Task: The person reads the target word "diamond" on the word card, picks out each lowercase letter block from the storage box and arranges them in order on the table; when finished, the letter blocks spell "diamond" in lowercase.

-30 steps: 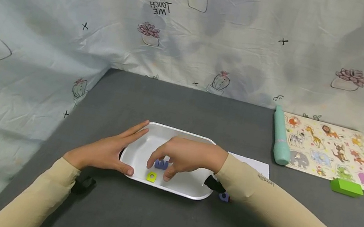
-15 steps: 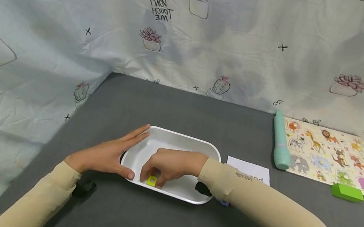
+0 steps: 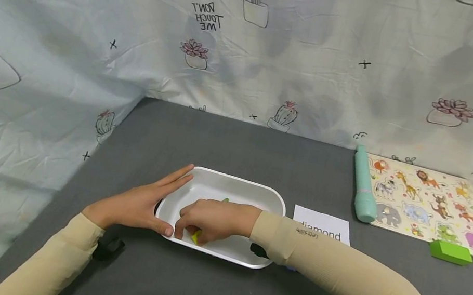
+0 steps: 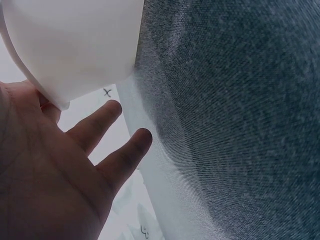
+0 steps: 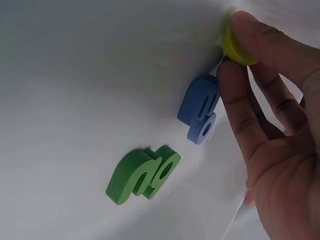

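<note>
My left hand [image 3: 136, 203] braces the left end of a white tray [image 3: 235, 183], thumb at the near corner and fingers at the far one. In the left wrist view two of its fingers stretch out straight below the tray's outer wall. My right hand [image 3: 216, 218] reaches down inside the tray and pinches a yellow letter piece [image 5: 236, 49] between thumb and fingertip; the fingers hide part of it. Beside those fingers, in the right wrist view, blue letter pieces [image 5: 197, 102] lie on the tray floor, with green letter pieces [image 5: 142, 172] farther off.
A white card [image 3: 323, 222] reading "diamond" lies right of the tray, partly under the right sleeve [image 3: 331, 256]. Farther right are a teal bottle-shaped object [image 3: 364, 186], an animal puzzle board [image 3: 433, 203] and a green block [image 3: 450, 252]. A patterned cloth [image 3: 320, 51] hangs behind.
My right hand has moved left and down into the tray, and its fingers have closed on the yellow letter, now tilted. The card shows more. My left hand stays at the tray.
</note>
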Demonstrator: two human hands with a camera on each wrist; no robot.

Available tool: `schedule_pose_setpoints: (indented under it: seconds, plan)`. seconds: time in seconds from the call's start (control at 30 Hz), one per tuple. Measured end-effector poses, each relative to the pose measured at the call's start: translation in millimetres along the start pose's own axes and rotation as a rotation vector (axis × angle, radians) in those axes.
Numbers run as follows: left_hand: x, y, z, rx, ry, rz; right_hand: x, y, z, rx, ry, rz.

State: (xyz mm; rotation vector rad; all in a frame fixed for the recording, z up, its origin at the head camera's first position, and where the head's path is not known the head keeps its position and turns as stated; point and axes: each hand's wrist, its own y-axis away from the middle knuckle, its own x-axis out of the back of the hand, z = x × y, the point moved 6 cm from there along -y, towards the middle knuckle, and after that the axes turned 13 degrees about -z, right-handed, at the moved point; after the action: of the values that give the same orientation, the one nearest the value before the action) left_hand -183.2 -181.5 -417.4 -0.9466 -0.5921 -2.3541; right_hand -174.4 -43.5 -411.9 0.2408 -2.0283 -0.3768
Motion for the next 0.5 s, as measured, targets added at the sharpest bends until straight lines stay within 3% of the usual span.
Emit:
schedule_pose_setpoints:
  seconds: [0.13,0.27,0.4,0.5]
  plan:
    - [-1.1,-0.5,-1.5,0.002,-0.006,-0.002,3,3.6,-2,0.001,0.009,-0.002]
    - [-2.3,-0.9,-3.4,0.007,-0.005,-0.004,11,13.8,-3,0.001,-0.066,-0.021]
    - [-2.1,-0.9,-3.7,0.014,0.001,-0.004,30,36.5,-8,0.011,-0.143,0.021]
    - [-2.1,-1.0,-3.5,0.018,0.011,-0.007,47,61.6,-14,0.009,-0.130,0.095]
